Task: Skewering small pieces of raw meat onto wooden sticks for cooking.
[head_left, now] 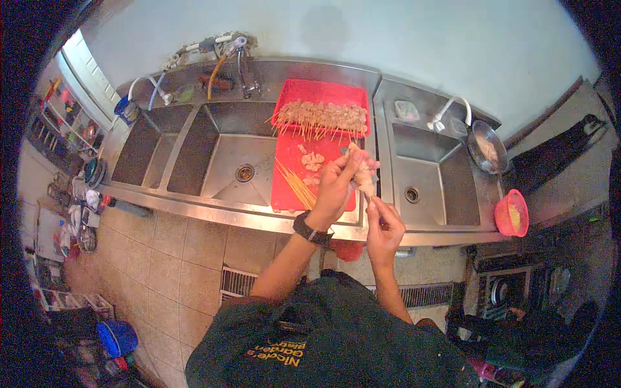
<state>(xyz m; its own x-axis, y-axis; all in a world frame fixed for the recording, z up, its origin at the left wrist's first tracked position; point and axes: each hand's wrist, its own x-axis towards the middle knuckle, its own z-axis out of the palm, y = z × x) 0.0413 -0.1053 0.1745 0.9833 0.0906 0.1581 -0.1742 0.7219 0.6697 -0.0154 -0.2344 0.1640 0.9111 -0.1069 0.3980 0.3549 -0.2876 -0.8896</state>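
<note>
The view comes from the left one of two fisheye cameras worn on the person's head, tipped down and facing forward. Nearest below it, the wearer's dark shirt (310, 330) fills 6 o'clock; the left forearm (284, 266) enters between 6 and 7, the right forearm (391, 291) near 5. Close up, the left hand (339, 184) lies just off centre toward 3 o'clock, the right hand (386, 229) toward 4. Past them the counter (213, 212) spans 9 to 3, its edge bent by the lens. Farther off, the wall (362, 39) closes 12 o'clock. The floor (162, 252) shows from above toward 8.
</note>
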